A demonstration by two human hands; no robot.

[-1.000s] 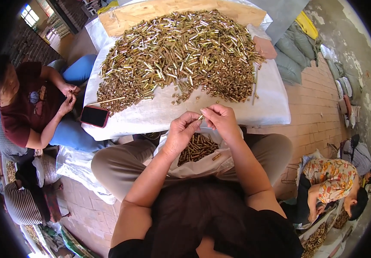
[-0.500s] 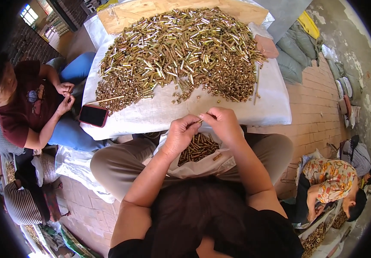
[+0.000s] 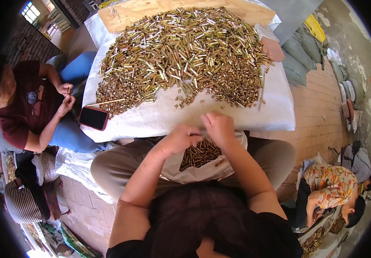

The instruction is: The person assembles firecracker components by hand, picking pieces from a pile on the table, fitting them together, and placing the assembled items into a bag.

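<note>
My left hand (image 3: 183, 138) is over the sack in my lap, its fingers curled together; whatever is in them is too small to make out. Close by on the right, my right hand (image 3: 220, 128) is bent at the fingers, with its tips smeared by motion. Below both hands, an open white sack (image 3: 173, 168) holds many brass-coloured metal tubes (image 3: 199, 155). Just beyond my hands is a table covered in white cloth (image 3: 151, 117). On it lies a wide heap of longer brass-coloured metal tubes (image 3: 181, 47), with short metal pieces (image 3: 232, 92) along its near side.
A phone (image 3: 93, 118) and a thin stick (image 3: 104, 102) lie at the table's left corner. A co-worker (image 3: 30, 103) sits at the left with hands together. Another person (image 3: 329, 185) bends over metal pieces at the right. Full grey-green sacks (image 3: 297, 56) stand behind.
My hands, which were touching around a small brass-coloured piece, have come slightly apart. The left has dropped a little and the right is moving. The view has shifted slightly.
</note>
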